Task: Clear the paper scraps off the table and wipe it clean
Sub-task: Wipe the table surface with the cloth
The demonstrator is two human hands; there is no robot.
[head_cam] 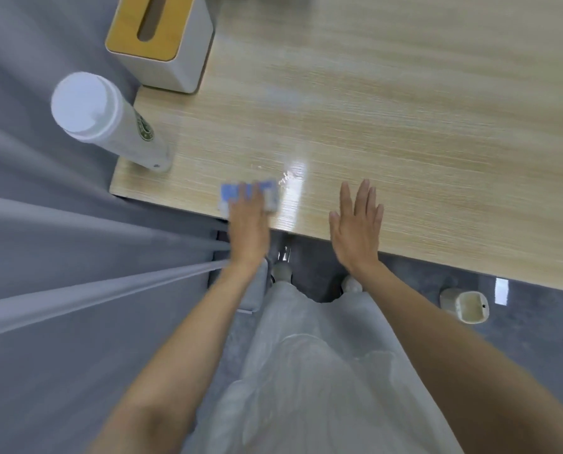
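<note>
Pressing down with the left hand (248, 221), fingers laid flat on a blurred blue cloth (232, 193); holding the right hand (355, 231) spread and empty just to its right, both at the near edge of the wooden table (404, 142). Working the cloth with its long side running left to right along that edge, directly under the left hand. Counting one cloth, one lidded paper cup (109, 126), one tissue box (162, 37) and one small bin (468, 306) on the floor; seeing no paper scraps on the tabletop.

Single head-worn wide-angle view, steeply down onto the near table (388, 109) edge
</note>
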